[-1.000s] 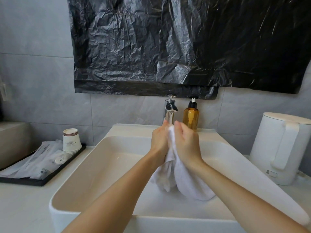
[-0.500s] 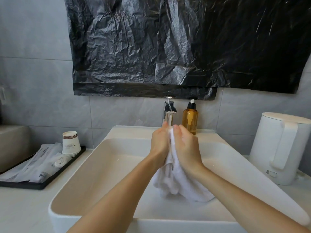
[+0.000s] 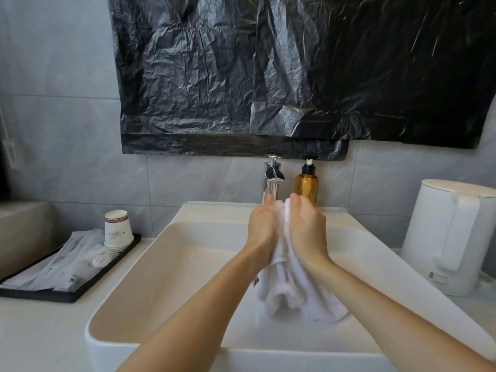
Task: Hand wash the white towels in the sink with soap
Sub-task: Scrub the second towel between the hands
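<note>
A white towel point(image 3: 292, 294) hangs bunched over the white rectangular sink point(image 3: 166, 277), its lower end reaching the basin floor. My left hand point(image 3: 261, 230) and my right hand point(image 3: 306, 228) press its upper part between their palms, fingers pointing away from me. Behind the hands stand a chrome faucet point(image 3: 272, 178) and an amber soap pump bottle point(image 3: 306, 183) at the sink's back rim. No water stream is visible from the faucet.
A white kettle point(image 3: 451, 234) stands on the counter at the right. At the left a black tray point(image 3: 67, 275) holds wrapped packets and stacked paper cups point(image 3: 118, 230). Black plastic sheeting point(image 3: 295, 71) covers the wall above the sink.
Both hands keep the towel pinched between them and have shifted slightly against each other; the hanging towel folds have changed shape a little.
</note>
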A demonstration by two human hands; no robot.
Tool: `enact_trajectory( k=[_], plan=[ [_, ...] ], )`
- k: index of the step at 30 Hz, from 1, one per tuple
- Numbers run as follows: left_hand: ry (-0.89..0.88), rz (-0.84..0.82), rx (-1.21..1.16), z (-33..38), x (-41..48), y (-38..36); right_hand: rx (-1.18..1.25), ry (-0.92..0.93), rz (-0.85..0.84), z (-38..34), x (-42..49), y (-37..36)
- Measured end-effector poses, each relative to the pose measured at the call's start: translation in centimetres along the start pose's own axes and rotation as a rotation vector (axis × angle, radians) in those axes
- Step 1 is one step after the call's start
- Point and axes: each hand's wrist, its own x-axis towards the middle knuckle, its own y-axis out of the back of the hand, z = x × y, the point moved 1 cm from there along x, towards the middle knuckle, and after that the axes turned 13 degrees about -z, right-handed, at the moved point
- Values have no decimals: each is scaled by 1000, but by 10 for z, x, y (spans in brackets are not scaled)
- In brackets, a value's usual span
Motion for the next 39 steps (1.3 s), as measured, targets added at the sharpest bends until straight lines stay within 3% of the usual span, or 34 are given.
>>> enact_trajectory(
  k=[3, 7, 12, 14, 20, 23, 28, 30, 34, 36, 39],
  plan=[
    [15, 49, -3, 0, 5, 9, -31, 162, -122, -5, -16, -7],
    [20, -39, 21, 0, 4, 5, -49, -11, -32, 6, 12, 1],
    [-21, -45, 122, 10, 7, 16, -199, -127, -270, 26, 9, 7],
    [-41, -41, 195, 15, 6, 21, -160, -186, -292, 27, 12, 14],
    [-79, -153, 224, 20, 6, 26, 170, -108, -483, 11, 9, 11],
    [-134, -141, 249, 22, 6, 30, 158, -196, -514, 18, 17, 18],
    [-168, -111, 336, 18, 12, 40, 219, -360, -716, 25, 20, 27],
    [-163, -71, 394, 16, 15, 43, 206, -336, -695, 23, 20, 31],
    [-138, 32, 493, 15, 15, 48, 314, -238, -413, 18, 24, 40],
    [-84, -18, 583, 14, 12, 49, 418, -208, -296, 18, 28, 45],
    [84, -222, 794, 8, 9, 49, 499, -183, -156, 17, 30, 52]
  ],
)
